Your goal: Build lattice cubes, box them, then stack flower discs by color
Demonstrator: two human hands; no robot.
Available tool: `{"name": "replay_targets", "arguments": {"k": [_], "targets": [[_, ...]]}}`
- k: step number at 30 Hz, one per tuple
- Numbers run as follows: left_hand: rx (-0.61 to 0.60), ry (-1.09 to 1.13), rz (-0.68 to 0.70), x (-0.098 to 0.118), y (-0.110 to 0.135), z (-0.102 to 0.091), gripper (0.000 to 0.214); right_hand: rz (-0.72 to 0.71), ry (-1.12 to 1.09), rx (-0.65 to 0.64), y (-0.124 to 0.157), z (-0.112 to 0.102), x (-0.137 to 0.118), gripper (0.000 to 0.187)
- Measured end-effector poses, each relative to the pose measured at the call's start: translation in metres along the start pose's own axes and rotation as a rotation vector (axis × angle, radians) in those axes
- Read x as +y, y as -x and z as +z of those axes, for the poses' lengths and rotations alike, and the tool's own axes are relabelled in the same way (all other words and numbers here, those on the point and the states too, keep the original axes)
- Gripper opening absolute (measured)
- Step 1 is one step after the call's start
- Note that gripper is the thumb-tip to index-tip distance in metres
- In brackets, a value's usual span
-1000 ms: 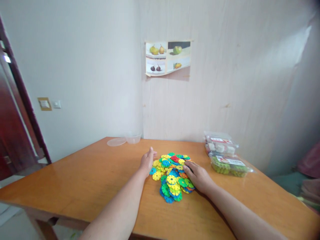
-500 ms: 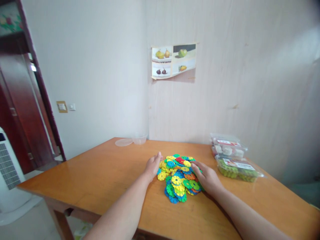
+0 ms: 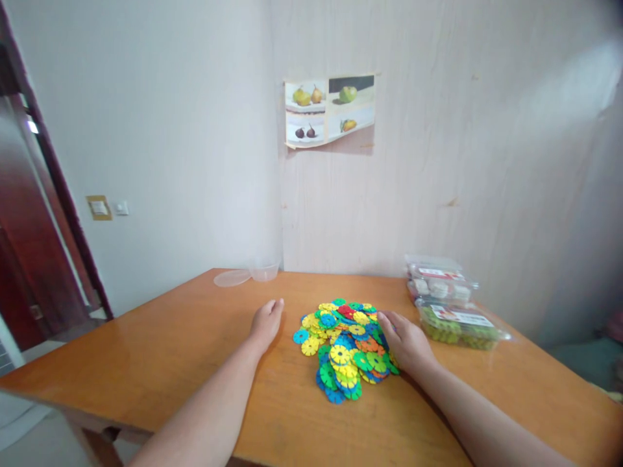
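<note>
A heap of flat, notched plastic discs (image 3: 341,355) in yellow, green, blue, orange and red lies on the wooden table (image 3: 160,350). My left hand (image 3: 267,323) is left of the heap, apart from it, seen from its thumb side. It appears open and holds nothing visible; most of its fingers are hidden behind the thumb side. On the heap's right edge rests my right hand (image 3: 407,342), open, its fingers along the outer discs and partly covering some of them.
At the back right stand clear plastic boxes, one with white pieces (image 3: 440,288) and one with green fruit (image 3: 457,326). A transparent bowl (image 3: 264,271) and a round lid (image 3: 232,278) are near the back left edge. The wall (image 3: 195,143) borders the table's far side.
My left hand has moved left, away from the heap, uncovering its left-side discs. My right hand stays by the right edge. The view has turned slightly to the right.
</note>
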State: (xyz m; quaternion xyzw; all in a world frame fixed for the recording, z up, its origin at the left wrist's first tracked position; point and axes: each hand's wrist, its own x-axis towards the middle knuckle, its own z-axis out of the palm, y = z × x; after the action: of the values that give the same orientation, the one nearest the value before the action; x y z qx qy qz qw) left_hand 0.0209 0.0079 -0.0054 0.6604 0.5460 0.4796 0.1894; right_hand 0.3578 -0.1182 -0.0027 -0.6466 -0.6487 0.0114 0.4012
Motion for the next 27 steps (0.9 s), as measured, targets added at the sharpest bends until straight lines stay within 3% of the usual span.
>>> {"name": "replay_targets", "arguments": {"k": [4,11,15,21,27], "targets": [[-0.050,0.015,0.025,-0.002,0.002,0.002,0.038,-0.008,-0.080,-0.075,0.002,0.002,-0.001,0.048],[-0.165,0.039,0.099,0.014,0.009,0.007,0.031,0.001,-0.059,0.025,0.001,0.002,0.005,0.044],[-0.261,0.106,0.096,0.029,0.018,0.012,0.040,-0.022,-0.036,0.071,0.001,0.004,0.004,0.040],[-0.409,0.070,0.341,0.053,0.020,0.028,0.046,-0.110,0.038,0.149,-0.001,0.006,-0.005,0.039],[-0.479,0.050,0.281,0.065,0.004,0.043,0.048,-0.224,0.074,0.199,-0.003,0.005,-0.013,0.037]]}}
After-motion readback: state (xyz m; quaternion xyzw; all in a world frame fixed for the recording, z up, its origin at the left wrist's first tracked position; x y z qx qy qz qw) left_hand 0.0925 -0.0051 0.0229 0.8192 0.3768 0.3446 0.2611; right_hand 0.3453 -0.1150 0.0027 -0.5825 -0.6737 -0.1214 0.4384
